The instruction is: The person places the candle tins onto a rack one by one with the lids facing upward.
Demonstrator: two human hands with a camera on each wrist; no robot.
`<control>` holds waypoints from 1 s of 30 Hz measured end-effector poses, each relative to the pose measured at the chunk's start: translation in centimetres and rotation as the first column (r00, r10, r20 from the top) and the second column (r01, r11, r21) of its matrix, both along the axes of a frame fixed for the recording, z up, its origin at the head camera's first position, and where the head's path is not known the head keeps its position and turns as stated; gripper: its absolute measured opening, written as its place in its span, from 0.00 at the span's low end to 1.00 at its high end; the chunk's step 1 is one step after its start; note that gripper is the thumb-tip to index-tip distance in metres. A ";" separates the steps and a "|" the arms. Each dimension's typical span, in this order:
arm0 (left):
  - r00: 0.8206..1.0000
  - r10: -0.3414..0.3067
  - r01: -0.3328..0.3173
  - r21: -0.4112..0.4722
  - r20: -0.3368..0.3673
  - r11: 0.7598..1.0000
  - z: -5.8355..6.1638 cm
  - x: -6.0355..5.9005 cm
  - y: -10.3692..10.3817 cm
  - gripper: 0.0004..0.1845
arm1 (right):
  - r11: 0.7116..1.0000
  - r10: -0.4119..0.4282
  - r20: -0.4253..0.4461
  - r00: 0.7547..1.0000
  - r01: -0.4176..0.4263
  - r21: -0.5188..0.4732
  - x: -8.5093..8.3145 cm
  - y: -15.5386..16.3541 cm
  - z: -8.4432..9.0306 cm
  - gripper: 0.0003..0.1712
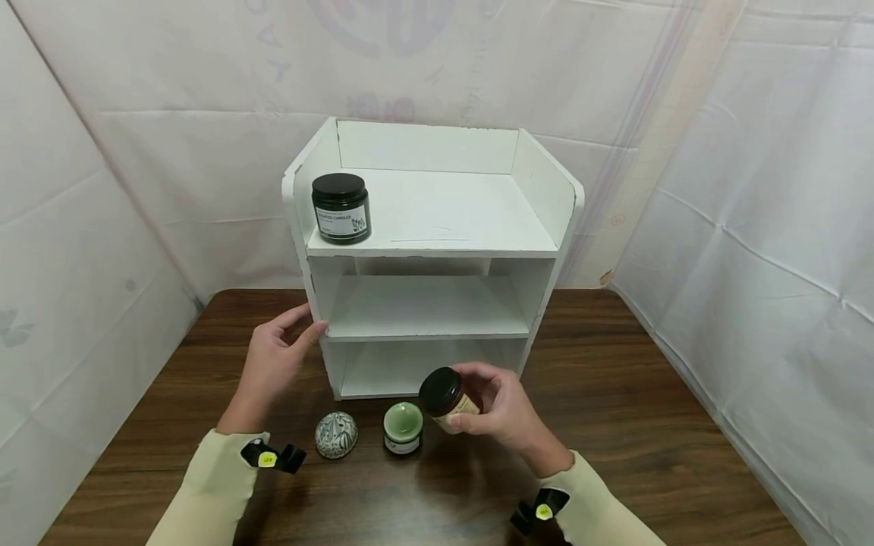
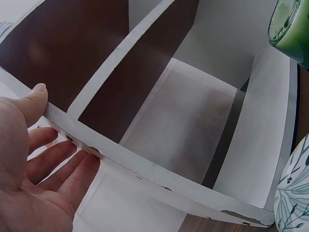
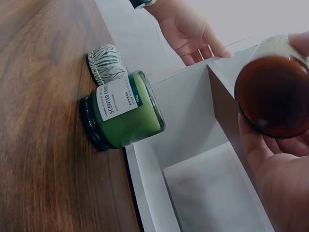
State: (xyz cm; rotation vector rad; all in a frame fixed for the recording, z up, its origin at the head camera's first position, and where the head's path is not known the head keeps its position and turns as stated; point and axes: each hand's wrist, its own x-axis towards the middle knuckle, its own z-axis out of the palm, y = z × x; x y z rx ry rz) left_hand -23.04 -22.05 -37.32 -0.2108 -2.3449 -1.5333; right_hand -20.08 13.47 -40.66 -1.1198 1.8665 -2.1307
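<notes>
Gripping a brown glass jar with black lid [image 1: 447, 398], the right hand [image 1: 501, 413] curls around it; the left hand [image 1: 273, 360], fingers spread, touches the white wooden shelf unit [image 1: 437, 220].

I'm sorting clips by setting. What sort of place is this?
Probably a staged recording booth, not a lived-in room: white sheeting hangs all round a wooden table that carries a small white shelf unit and candle jars.

We see white sheeting [image 1: 765, 189] draped as walls on three sides, creased and softly lit, around a dark wood-grain counter [image 1: 649, 394].
</notes>
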 end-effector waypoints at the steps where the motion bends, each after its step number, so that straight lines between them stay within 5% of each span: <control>1: 1.000 0.001 -0.001 -0.001 0.000 1.000 0.0 0.0 0.0 0.30 | 1.000 0.006 -0.002 1.000 -0.006 -0.001 0.0 0.0 0.0 0.34; 30: 1.000 -0.004 0.004 0.011 -0.014 1.000 0.1 0.1 0.1 0.29 | 0.997 -0.044 -0.026 0.999 0.042 -0.057 -0.3 -0.2 0.4 0.35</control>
